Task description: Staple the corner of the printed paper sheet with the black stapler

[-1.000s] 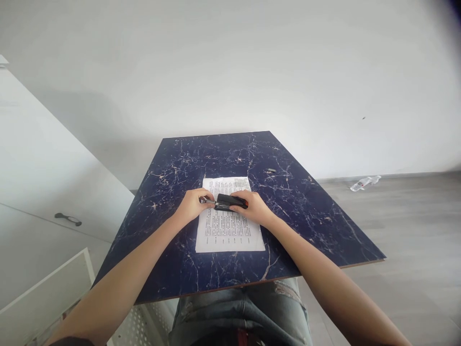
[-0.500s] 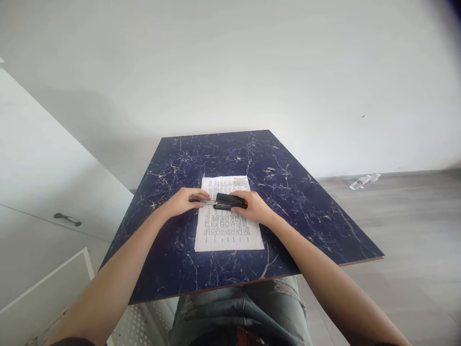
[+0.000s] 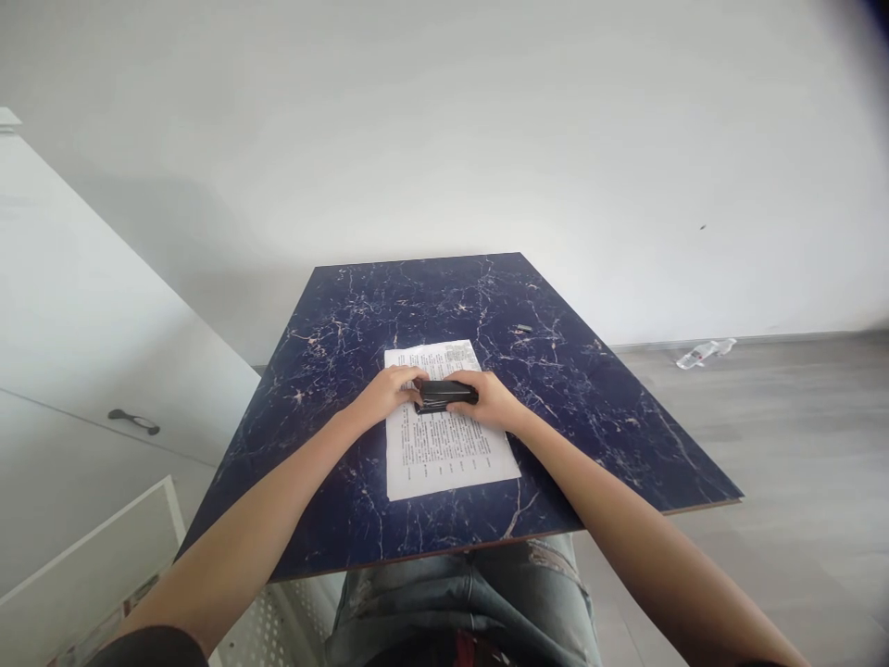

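A black stapler (image 3: 444,396) is held level over printed sheets of paper (image 3: 451,454) on the blue marbled table. My right hand (image 3: 490,398) is closed round its right end, thumb on the near side and fingers on the far side. Fingers of my left hand (image 3: 393,389) are bent and closed on the stapler's left end. The silver tray of the stapler no longer shows. The paper lies a little turned, its upper part partly covered by my hands and the stapler.
A small grey strip (image 3: 524,329) lies on the table (image 3: 389,306) to the far right. The table's near edge is close to my lap. A white cabinet door with a dark handle (image 3: 133,421) stands at left. Clear plastic (image 3: 705,353) lies on the floor by the wall.
My left hand has moved right, against the stapler's left end, and the silver part that stuck out there has gone from sight. The paper has turned slightly and its near edge has shifted.
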Available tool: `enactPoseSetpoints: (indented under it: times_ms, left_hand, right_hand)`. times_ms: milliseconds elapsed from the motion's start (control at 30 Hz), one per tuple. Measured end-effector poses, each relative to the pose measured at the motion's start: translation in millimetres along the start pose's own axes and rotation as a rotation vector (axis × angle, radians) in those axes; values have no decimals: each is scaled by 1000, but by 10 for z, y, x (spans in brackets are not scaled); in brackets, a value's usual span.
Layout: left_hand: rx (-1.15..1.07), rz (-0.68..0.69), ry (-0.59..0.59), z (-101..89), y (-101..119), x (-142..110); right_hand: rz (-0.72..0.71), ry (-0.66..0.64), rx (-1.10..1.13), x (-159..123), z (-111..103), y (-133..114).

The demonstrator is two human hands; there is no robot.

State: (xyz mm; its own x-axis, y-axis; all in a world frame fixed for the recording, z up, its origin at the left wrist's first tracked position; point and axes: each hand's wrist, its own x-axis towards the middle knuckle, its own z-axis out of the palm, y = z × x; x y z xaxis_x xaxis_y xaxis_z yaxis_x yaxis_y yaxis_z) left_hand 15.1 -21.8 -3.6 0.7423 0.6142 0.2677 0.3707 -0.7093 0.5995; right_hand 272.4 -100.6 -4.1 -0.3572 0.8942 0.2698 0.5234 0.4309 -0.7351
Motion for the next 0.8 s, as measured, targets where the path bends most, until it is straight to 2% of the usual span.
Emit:
enactPoseSetpoints:
  times_ms: [133, 200, 267, 367, 467, 533, 667, 800]
  left_hand:
    - [46, -19, -41, -121, -3, -18]
    - [33, -54, 41, -232, -85, -59]
    - [66, -133, 180, -339, -224, -116]
    - [246, -256, 275, -438, -482, -200]
    - [459, -386, 316, -447, -683, -239]
    - [531, -438, 313, -425, -741, -244]
    - [585, -480, 268, -393, -718, -232]
    - [622, -527, 241, -396, -669, -218]
  right_hand:
    - [-25, 9, 0, 3, -7, -45]
    - [-42, 11, -17, 5, -20, -79]
    - [-27, -18, -73, 2, -53, -102]
    - [21, -74, -150, -58, -184, -91]
    - [29, -107, -159, -259, -454, -4]
    - [48, -95, -163, -484, -699, 102]
    - [127, -6, -225, -998, -1189, 384]
    - [219, 62, -185, -1280, -1463, 626]
